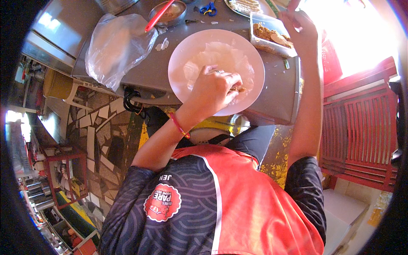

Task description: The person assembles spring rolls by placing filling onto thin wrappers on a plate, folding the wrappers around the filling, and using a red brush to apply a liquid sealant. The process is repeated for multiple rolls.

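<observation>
A white round plate [178,76] lies before me at the table's near edge. On it rests a thin, translucent wrapper sheet [220,52], which looks like a spring roll wrapper. My left hand [216,86] is over the sheet, its fingers and thumb bent around a bit of brown food filling [240,90]. A clear plastic tub [271,49] of similar brown filling, with a pale spoon [280,40] in it, stands to the right. My right hand [299,27] is raised beside the tub with its fingers bent. Glare and the angle hide what it may hold.
A clear plastic bag [118,47] lies on the left of the grey table [277,86]. Beyond the plate are a metal bowl [175,14] with a red-handled utensil [159,16], blue scissors [208,9], and a plate of pale rolls [245,6]. A red slatted bench [363,137] stands right.
</observation>
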Tool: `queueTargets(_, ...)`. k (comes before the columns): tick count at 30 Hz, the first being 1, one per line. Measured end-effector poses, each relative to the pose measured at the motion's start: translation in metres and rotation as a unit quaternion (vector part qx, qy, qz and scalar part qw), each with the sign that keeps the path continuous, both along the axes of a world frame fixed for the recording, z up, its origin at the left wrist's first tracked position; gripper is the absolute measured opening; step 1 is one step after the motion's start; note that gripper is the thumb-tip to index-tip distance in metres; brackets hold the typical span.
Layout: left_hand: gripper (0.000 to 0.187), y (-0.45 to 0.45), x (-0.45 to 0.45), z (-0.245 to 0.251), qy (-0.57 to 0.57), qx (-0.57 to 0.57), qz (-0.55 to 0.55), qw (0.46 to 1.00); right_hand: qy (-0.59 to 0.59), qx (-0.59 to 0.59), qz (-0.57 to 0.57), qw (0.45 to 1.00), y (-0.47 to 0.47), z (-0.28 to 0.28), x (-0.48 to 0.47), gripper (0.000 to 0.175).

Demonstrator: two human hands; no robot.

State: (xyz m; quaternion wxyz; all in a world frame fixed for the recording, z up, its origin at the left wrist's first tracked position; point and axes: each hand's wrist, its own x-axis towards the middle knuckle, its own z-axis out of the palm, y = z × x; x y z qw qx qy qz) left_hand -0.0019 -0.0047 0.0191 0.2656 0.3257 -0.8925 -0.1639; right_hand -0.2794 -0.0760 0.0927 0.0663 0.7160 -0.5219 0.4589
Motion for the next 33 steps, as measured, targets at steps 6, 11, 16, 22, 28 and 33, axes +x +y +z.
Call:
queueTargets(6,0.013,-0.004,-0.005,0.002,-0.006,-0.002,-0.016,1.0,0.179,0.048,-0.095,0.978,-0.041,-0.016,-0.016,0.02)
queueTargets(11,0.019,-0.011,-0.008,0.001,-0.055,-0.045,-0.087,0.994,0.212,0.196,-0.064,0.955,-0.034,-0.001,-0.005,0.023)
queueTargets(16,0.013,-0.033,0.023,0.023,0.071,-0.014,-0.046,0.996,0.167,0.21,-0.113,0.957,0.002,0.001,0.013,0.026)
queueTargets(22,0.013,-0.029,0.09,0.031,0.022,-0.002,0.012,1.0,0.077,0.275,0.216,0.934,0.075,-0.03,0.066,0.016)
queueTargets(28,0.014,-0.002,0.084,0.012,-0.024,-0.015,0.024,0.999,0.104,0.288,0.269,0.913,0.086,-0.048,0.098,0.013)
queueTargets(33,0.012,0.01,0.075,0.003,-0.037,-0.056,0.059,0.996,0.117,0.286,0.259,0.915,0.081,-0.047,0.107,0.012)
